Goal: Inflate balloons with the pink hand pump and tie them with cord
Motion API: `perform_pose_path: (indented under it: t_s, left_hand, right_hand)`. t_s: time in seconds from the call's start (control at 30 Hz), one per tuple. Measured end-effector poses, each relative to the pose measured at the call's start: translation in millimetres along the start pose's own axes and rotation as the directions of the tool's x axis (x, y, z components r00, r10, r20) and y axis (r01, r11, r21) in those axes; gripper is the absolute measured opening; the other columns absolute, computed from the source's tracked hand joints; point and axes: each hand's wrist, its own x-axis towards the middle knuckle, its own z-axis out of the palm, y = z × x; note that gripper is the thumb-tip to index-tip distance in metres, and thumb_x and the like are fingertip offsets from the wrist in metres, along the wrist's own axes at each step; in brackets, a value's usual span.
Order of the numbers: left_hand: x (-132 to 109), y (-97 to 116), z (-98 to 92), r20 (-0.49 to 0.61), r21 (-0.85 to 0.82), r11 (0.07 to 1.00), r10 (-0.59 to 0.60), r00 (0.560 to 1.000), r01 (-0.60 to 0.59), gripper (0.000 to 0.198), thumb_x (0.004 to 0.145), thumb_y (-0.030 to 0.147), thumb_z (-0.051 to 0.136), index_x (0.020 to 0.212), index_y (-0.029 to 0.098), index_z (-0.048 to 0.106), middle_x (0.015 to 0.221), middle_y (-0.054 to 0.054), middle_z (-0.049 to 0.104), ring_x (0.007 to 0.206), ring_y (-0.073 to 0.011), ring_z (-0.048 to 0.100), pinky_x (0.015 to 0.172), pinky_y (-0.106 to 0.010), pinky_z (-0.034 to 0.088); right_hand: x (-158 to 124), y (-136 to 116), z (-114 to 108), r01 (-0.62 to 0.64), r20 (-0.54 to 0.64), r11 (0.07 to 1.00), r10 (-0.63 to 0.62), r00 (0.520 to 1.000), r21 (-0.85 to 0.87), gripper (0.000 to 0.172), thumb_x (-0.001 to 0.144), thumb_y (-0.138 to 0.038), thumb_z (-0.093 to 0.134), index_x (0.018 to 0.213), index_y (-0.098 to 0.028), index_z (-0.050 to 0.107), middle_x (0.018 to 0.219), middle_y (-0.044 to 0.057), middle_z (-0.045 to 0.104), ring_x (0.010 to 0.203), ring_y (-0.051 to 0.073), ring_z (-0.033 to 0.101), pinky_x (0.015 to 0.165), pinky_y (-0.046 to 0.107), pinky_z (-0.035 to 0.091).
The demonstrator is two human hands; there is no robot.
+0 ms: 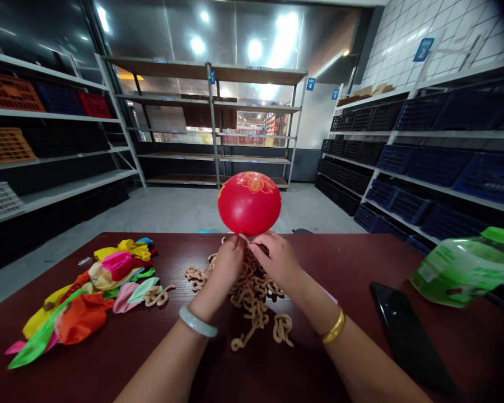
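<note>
An inflated red balloon [249, 204] with a yellow-orange print stands upright above the far edge of the table, its neck pointing down. My left hand [231, 258] is closed around the balloon's neck. Close beside it on the right, my right hand [276, 257] pinches a thin tan strand [244, 239] at the neck. Under and between my hands lies a heap of tan curly strands [252, 291] on the table, with a loose coil [283, 329] nearer to me. Part of the heap is hidden by my hands.
Deflated colourful balloons [84, 316] lie at the left of the dark red table [331, 358], with a small tan coil [156, 295] beside them. A black phone [407, 336] and a green-capped bottle [466, 268] are at the right. Shelves [252, 103] with crates stand beyond.
</note>
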Motion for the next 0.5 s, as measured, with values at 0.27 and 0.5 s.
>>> perform_pose_path:
  t_s: [0.27, 0.5]
  left_hand:
    - [-2.8, -10.0, 5.5, 0.114, 0.287, 0.930, 0.207, 0.972, -0.232, 0.013, 0.079, 0.027, 0.054, 0.078, 0.019, 0.064, 0.075, -0.006, 0.065, 0.069, -0.0199, 0.055, 0.068, -0.029, 0.038]
    - [-11.7, 1.6, 9.3, 0.096, 0.304, 0.920, 0.229, 0.969, -0.248, 0.011, 0.079, 0.027, 0.056, 0.075, 0.019, 0.063, 0.069, -0.004, 0.062, 0.063, -0.0182, 0.050, 0.063, -0.028, 0.035]
  right_hand:
    - [3.1, -0.2, -12.0, 0.122, 0.033, 0.982, -0.128, 0.991, 0.143, 0.021, 0.094, -0.023, 0.047, 0.085, -0.019, 0.066, 0.093, 0.005, 0.064, 0.090, 0.016, 0.059, 0.083, 0.028, 0.044]
    - [5.0, 1.6, -15.7, 0.029, 0.009, 0.968, -0.032, 0.999, 0.248, 0.006, 0.080, -0.016, 0.059, 0.079, -0.020, 0.064, 0.081, 0.001, 0.066, 0.076, 0.014, 0.059, 0.071, 0.026, 0.045]
